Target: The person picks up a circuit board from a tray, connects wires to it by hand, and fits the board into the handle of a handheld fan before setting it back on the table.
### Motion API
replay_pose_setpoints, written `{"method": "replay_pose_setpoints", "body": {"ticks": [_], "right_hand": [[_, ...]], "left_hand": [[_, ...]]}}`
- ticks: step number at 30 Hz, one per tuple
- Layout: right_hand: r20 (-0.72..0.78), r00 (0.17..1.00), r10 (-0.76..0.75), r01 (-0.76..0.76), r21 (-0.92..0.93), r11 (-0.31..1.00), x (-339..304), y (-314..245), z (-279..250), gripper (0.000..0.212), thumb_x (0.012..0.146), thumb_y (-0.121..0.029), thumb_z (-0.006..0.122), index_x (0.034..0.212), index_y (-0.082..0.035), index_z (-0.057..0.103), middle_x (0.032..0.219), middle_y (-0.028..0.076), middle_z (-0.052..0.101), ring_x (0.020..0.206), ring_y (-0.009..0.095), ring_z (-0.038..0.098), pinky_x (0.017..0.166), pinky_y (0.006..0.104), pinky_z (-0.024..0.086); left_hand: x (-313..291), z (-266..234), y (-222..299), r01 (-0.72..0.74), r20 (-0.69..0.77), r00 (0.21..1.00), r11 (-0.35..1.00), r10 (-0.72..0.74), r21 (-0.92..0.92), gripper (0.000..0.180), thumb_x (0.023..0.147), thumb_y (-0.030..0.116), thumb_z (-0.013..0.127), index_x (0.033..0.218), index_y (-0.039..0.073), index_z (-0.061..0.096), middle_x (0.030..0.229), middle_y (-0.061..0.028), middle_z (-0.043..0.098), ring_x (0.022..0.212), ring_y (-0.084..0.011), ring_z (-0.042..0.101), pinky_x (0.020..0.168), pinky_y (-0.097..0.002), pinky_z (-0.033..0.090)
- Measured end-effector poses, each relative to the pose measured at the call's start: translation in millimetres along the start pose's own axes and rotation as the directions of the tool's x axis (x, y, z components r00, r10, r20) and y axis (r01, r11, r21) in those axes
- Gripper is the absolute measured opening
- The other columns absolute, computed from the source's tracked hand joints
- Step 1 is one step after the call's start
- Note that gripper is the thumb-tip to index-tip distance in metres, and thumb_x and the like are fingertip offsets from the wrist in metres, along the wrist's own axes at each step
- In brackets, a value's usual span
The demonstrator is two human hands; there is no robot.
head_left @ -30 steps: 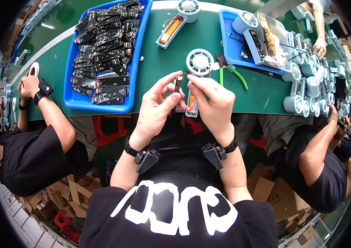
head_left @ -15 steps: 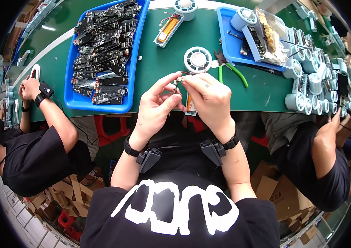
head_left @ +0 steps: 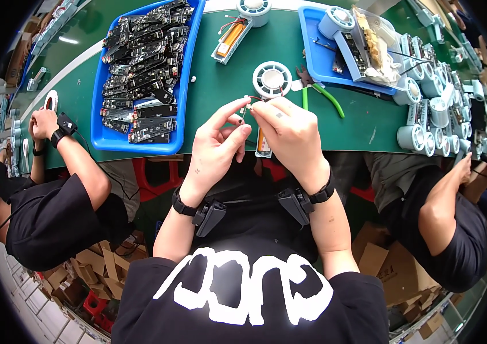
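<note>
Green counter [head_left: 226,80] carries a pale blue fan [head_left: 272,79] at the upper centre of the frame, its handle running down the picture and partly hidden by the right hand [head_left: 290,129]. Left hand [head_left: 214,149]: thumb and fingertips closed on a slim circuit board [head_left: 243,114], held raised in the upper half of the frame, just left of the handle. Right hand: thumb and fingers pinched together beside the board's upper end, apparently gripping a red wire [head_left: 256,97]; the exact contact is too small to confirm. First risk: if the hands draw apart, the wire could be pulled taut and its joint strained. Second risk: the board is narrow and held only at the fingertips, so sideways pressure from the right hand could twist it or make it slip. Third risk: the handle's lower end, where an orange battery [head_left: 263,140] shows, lies at the counter's near edge; a tug on the wire could drag the fan over that edge. Orientation: the board is seen nearly edge-on; its long axis runs steeply up the frame, upper end leaning slightly right and pointing toward the top edge, lower end toward the left thumb. The handle's long axis is also near vertical, its lower end leaning slightly left. Which way the board's component face is turned cannot be told.
</note>
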State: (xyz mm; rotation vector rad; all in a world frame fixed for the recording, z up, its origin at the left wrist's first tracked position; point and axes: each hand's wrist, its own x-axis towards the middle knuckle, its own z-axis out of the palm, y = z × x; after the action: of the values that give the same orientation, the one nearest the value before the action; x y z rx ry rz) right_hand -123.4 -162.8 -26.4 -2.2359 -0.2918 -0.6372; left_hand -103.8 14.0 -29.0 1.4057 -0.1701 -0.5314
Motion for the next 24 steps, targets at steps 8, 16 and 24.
{"method": "replay_pose_setpoints", "body": {"ticks": [8, 16, 24], "right_hand": [[0.039, 0.999, -0.020, 0.022, -0.041, 0.999, 1, -1, 0, 0.011, 0.084, -0.002, 0.075, 0.094, -0.004, 0.071, 0.085, 0.009, 0.069, 0.073, 0.027, 0.069, 0.062, 0.0345, 0.055], [0.162, 0.987, -0.021, 0.026, -0.027, 0.999, 8, 7, -14, 0.011, 0.083, -0.006, 0.077, 0.092, -0.004, 0.071, 0.083, 0.008, 0.070, 0.073, 0.027, 0.070, 0.062, 0.0345, 0.055], [0.265, 0.960, -0.087, 0.094, -0.012, 0.996, 18, 12, -21, 0.010, 0.085, -0.010, 0.077, 0.092, -0.005, 0.072, 0.082, 0.008, 0.071, 0.071, 0.027, 0.070, 0.061, 0.0342, 0.055]], "left_hand": [[-1, 2, 2, -0.015, -0.025, 1.000, 0.996, 0.017, 0.088, 0.043, 0.099, 0.001, 0.063, 0.141, 0.008, 0.060, 0.095, -0.0018, 0.057, 0.063, -0.0040, 0.055, 0.052, -0.0214, 0.046], [2, -2, 1, -0.200, 0.031, 0.977, 0.871, 0.209, 0.449, 0.038, 0.097, -0.004, 0.060, 0.134, 0.005, 0.064, 0.086, -0.0073, 0.062, 0.064, -0.0112, 0.058, 0.059, -0.0291, 0.049], [6, -7, 2, -0.348, 0.146, 0.933, 0.730, 0.328, 0.588, 0.041, 0.094, -0.007, 0.060, 0.133, 0.003, 0.063, 0.088, -0.0136, 0.063, 0.069, -0.0254, 0.061, 0.065, -0.0346, 0.050]]}}
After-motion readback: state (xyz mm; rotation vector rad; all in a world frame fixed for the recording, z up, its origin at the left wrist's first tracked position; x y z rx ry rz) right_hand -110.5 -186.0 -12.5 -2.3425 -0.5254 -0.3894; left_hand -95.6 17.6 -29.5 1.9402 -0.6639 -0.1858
